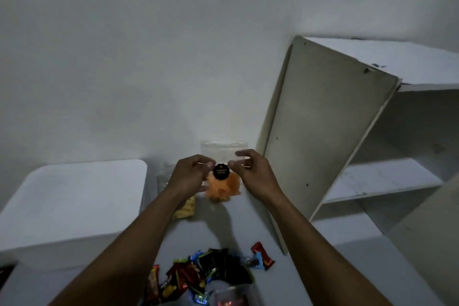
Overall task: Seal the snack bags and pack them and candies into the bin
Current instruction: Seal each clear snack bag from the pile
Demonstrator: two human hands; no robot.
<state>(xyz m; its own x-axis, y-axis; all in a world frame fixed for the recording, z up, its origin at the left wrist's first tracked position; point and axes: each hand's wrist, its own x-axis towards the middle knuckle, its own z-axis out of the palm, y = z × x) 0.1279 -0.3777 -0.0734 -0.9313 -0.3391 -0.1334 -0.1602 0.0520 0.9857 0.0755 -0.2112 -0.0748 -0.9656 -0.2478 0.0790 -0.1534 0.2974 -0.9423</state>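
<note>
A clear snack bag [223, 181] with orange chips and a round black label stands upright against the back wall. My left hand [190, 174] grips its left side and my right hand [250, 169] grips its right side, both just below the clear top. A second clear bag with yellow snacks [185, 208] lies behind my left forearm, partly hidden. A heap of wrapped candies [211, 273] lies on the white tabletop near me. The white bin [74, 204] with its lid on sits at the left.
A white shelf unit [347, 131] stands at the right, its side panel close to my right hand. A clear plastic thing [231, 295] lies at the bottom edge by the candies. A dark object [5, 276] shows at the far left edge.
</note>
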